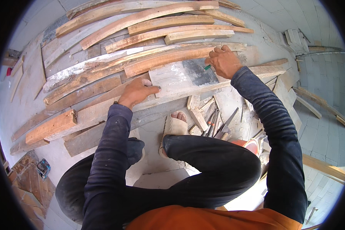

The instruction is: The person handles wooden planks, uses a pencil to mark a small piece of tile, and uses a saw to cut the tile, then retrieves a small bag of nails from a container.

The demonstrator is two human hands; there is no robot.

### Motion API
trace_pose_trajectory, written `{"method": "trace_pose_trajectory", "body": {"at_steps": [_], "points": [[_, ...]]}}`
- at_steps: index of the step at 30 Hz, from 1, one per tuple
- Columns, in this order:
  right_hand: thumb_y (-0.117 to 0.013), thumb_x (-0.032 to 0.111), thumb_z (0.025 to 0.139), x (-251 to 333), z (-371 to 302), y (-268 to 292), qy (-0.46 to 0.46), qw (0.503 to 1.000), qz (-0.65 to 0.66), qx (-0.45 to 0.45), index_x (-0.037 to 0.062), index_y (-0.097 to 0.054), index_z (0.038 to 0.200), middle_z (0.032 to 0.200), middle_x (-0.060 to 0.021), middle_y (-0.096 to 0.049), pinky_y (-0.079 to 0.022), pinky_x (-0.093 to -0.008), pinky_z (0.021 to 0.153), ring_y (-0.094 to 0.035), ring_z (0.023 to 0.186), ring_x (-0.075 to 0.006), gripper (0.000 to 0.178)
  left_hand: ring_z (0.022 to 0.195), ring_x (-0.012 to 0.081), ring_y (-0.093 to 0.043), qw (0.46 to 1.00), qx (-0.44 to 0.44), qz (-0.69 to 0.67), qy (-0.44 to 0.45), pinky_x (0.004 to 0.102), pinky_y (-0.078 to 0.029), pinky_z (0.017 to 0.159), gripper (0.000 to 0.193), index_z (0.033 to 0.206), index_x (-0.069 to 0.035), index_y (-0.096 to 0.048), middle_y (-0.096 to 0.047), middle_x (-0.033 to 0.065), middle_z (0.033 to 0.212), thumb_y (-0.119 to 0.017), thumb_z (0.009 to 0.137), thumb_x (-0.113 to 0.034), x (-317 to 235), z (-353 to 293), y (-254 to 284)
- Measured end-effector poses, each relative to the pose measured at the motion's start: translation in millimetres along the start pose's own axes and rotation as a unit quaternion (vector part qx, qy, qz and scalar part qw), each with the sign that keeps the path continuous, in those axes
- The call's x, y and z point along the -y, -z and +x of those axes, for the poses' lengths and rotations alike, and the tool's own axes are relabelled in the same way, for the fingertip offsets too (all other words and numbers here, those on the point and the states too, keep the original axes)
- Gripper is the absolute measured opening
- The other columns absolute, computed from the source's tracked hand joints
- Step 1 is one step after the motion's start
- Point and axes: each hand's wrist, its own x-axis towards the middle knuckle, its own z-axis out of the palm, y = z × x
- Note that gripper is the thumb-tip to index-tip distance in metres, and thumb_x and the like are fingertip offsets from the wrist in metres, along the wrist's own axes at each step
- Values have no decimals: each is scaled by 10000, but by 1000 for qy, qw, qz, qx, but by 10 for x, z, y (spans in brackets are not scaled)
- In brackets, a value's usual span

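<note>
A short, flat board (172, 78) with a pale left part and a dark grey right part lies over long timber beams in front of me. My left hand (137, 92) is closed at the board's left end, its thumb lying on the near edge. Over the board's right end, my right hand (225, 63) is closed round a small green pencil-like thing (207, 67). Only one green end shows below the fingers, so its exact kind is unclear. Under the board runs a long beam (253, 74).
Several wooden beams (149, 15) lie beyond the board. An orange-brown block (51, 125) rests on the beam's left end. A handsaw (227, 123) and other hand tools lie by my sandalled foot (176, 124). At lower left is a blue tool (43, 168).
</note>
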Motion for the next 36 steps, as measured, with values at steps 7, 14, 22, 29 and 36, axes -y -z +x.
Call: {"method": "trace_pose_trajectory", "body": {"at_steps": [7, 14, 22, 29, 36], "points": [[-598, 177, 956, -340, -1385, -35, -350, 873, 322, -103, 110, -691, 1219, 1134, -166, -736, -511, -430, 956, -679, 1069, -378, 286, 900, 192, -697, 999, 1, -40, -5, 310, -509, 841, 366, 1022, 7, -777, -769, 89, 990, -865, 818, -284, -242, -20, -65], [-582, 152, 933, 586, -3966, -424, -573, 525, 549, -306, 53, -709, 1200, 897, -91, -703, -552, -340, 680, -671, 795, -201, 311, 1236, 187, -611, 906, -30, -405, -119, 401, -484, 1073, 379, 1356, -40, -591, -646, 63, 1353, -672, 1004, -155, -139, -91, 79], [-683, 188, 845, 2637, -5423, -2242, -761, 447, 466, -62, 85, -771, 1166, 1071, -206, -765, -537, -426, 972, -724, 1043, -353, 348, 1309, 201, -580, 941, -114, -246, -200, 436, -478, 1113, 497, 1391, -28, -576, -604, 97, 1402, -709, 1006, -314, -876, -391, 805], [-659, 344, 919, 2617, -3915, -1731, -648, 573, 464, -189, 61, -702, 1217, 1081, -226, -742, -541, -491, 939, -695, 1056, -410, 413, 1173, 183, -630, 944, -250, -38, -214, 343, -517, 988, 588, 1434, -17, -584, -643, 88, 1344, -702, 1000, -395, -1560, -1272, 1541], [-838, 532, 749, 4059, -2846, -2458, -563, 622, 517, 173, 111, -625, 1418, 1486, -95, -592, -492, -483, 1066, -502, 1394, -363, 818, 797, 50, -620, 943, -262, 62, -197, 258, -497, 735, 314, 1115, -81, -719, -710, -33, 933, -680, 1024, -379, -1665, -2232, 1837]]}}
